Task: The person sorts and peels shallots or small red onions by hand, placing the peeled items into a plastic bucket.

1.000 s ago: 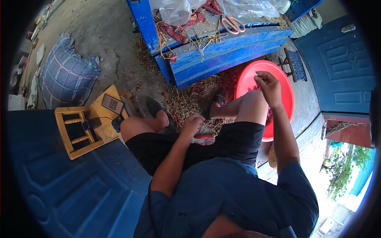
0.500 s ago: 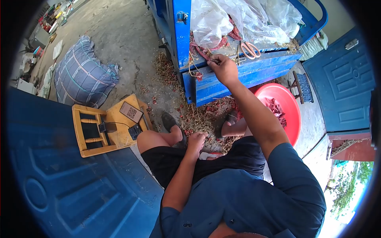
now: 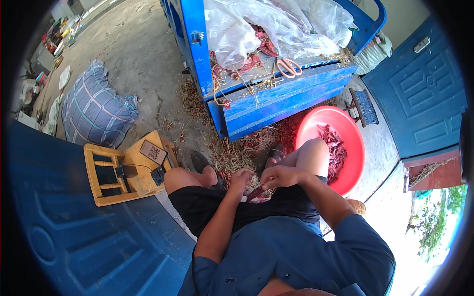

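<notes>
My right hand (image 3: 282, 176) is in front of my lap, its fingers closed on a dark red dried chili pepper (image 3: 256, 193) that points down and left. Close beside it, my left hand (image 3: 240, 180) has its fingers curled together; anything between them is too small to make out. More dried chili peppers (image 3: 335, 155) lie in a pink basin (image 3: 359, 165) to the right of my knee. Ahead, red chilies (image 3: 266, 45) and dry stalks rest on the bed of a blue cart (image 3: 286, 109), partly under clear plastic sheeting (image 3: 291, 37).
Pink-handled scissors (image 3: 289, 68) lie on the cart's edge. Dry stems (image 3: 232, 157) litter the floor around my feet. At left stands a wooden chair (image 3: 134, 183) bearing a phone (image 3: 153, 152), with a plaid bundle (image 3: 98, 111) behind it. A small stool (image 3: 364, 108) is beyond the basin.
My right hand has come back from the cart's edge to my lap, beside my left hand, with a dried chili pepper in it. The view has shifted slightly.
</notes>
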The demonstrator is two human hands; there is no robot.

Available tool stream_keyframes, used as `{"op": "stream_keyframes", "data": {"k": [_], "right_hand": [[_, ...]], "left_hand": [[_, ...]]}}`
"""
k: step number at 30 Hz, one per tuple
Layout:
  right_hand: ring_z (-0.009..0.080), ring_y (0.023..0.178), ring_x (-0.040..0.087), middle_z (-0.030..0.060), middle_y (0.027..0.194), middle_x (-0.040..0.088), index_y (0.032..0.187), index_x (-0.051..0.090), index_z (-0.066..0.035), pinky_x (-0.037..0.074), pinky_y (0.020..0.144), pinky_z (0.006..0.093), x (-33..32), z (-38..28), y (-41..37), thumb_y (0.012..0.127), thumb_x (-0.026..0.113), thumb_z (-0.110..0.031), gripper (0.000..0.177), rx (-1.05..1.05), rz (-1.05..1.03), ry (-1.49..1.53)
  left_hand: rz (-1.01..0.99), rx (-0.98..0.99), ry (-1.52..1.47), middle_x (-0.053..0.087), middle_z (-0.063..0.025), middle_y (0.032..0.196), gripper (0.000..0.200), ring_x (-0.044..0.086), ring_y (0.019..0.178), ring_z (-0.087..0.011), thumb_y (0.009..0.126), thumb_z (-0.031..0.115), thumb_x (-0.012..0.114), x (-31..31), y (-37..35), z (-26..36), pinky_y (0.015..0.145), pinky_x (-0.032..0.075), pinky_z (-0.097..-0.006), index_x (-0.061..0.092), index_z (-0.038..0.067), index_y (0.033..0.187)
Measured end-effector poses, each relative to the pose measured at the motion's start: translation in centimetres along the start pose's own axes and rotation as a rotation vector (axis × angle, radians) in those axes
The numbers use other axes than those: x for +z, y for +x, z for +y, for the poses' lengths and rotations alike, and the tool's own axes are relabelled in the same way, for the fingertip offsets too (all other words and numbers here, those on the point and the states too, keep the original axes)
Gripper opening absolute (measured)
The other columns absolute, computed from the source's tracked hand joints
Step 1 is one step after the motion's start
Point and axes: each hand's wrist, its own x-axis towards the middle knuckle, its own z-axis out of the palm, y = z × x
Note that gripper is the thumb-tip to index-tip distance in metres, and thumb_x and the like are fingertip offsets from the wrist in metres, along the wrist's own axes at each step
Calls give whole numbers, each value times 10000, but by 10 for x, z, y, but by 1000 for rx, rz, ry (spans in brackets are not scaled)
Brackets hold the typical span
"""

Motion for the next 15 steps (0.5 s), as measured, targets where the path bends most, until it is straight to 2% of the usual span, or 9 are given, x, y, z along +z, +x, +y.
{"op": "stream_keyframes", "data": {"k": [1,3,5,6,8,10,13,14,15], "right_hand": [[170,966,621,83,1024,663,1036,682,-25,485,866,331,14,10,16,930,691,-227,228,-114,21,49],[197,971,629,83,1020,669,1033,685,-39,487,868,345,32,7,38,918,692,-247,237,-183,85,24],[225,977,638,83,1016,675,1030,689,-54,489,871,360,46,2,51,906,693,-266,246,-252,137,0],[257,983,642,94,1024,674,1015,696,-70,492,878,376,53,0,54,888,703,-268,235,-328,243,-91],[288,990,646,104,1033,673,1000,703,-86,494,886,392,61,-1,60,869,712,-269,225,-404,354,-182],[308,958,653,109,1021,674,963,710,-92,513,843,413,67,1,66,849,709,-287,226,-244,460,-307],[315,918,657,101,990,671,934,716,-99,524,794,429,79,9,75,826,707,-301,229,-53,610,-373],[312,893,657,92,964,667,924,718,-104,525,766,434,81,13,77,813,707,-305,230,70,707,-379],[312,893,657,92,964,667,924,718,-104,525,766,434,83,18,80,813,707,-305,230,74,705,-376]], "left_hand": [[-3,18,43,551,14,672,141,496,533,-62,923,102,536,-1,1,-3,459,375,-212,654,30,951],[65,75,-47,572,-9,661,171,484,492,-69,925,119,513,3,1,-3,428,349,-228,660,37,896],[233,57,-179,611,-35,698,206,537,522,-101,924,116,475,-6,-12,18,465,414,-235,654,24,882],[248,55,-189,634,-56,739,224,578,579,-127,926,111,454,-20,-6,12,534,473,-254,652,12,893],[244,111,-136,632,-58,746,219,591,609,-135,927,113,457,-28,-8,10,558,482,-262,652,15,904],[239,160,-86,630,-59,753,215,603,639,-143,928,115,461,-29,-9,1,582,490,-271,652,18,915],[262,46,-133,632,-63,777,216,616,685,-144,932,121,463,-30,-7,-7,613,488,-272,656,27,912],[271,56,-107,616,-48,745,217,592,638,-132,933,125,464,-27,-9,-6,569,462,-266,659,33,908],[277,62,-82,600,-33,713,218,568,591,-120,935,128,465,-23,-10,-6,526,436,-259,662,40,904]]}}
